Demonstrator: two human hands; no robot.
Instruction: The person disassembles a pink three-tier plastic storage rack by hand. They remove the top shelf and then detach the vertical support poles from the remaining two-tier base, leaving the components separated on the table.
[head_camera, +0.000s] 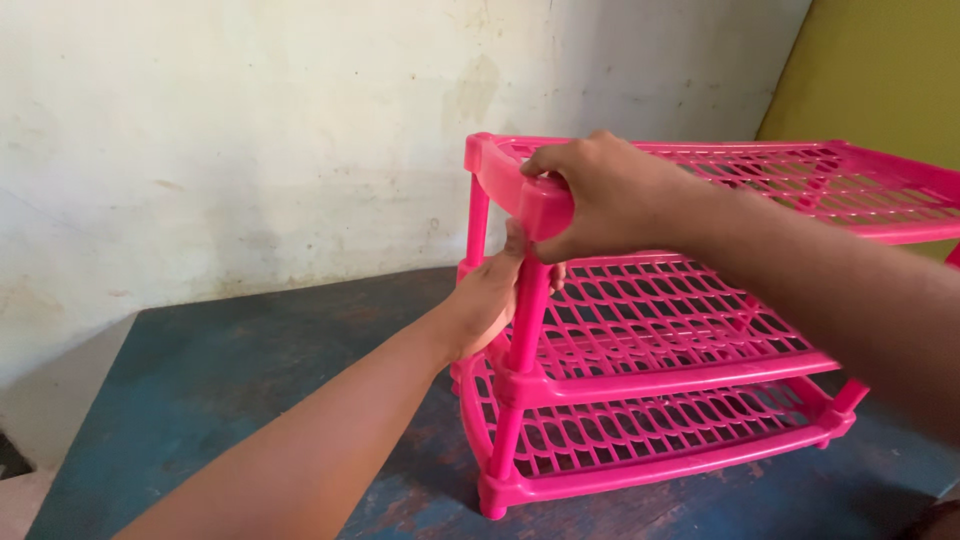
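a stained white wall backs a worn blue floor. the left hand wraps its grip closed around the front corner post of a pink three-tier plastic rack, steadying the upright. above it, the right hand clamps over the top shelf's corner, fingers curled shut on the rim, as if pressing the shelf onto the post. the rack stands on the floor near a yellow wall.
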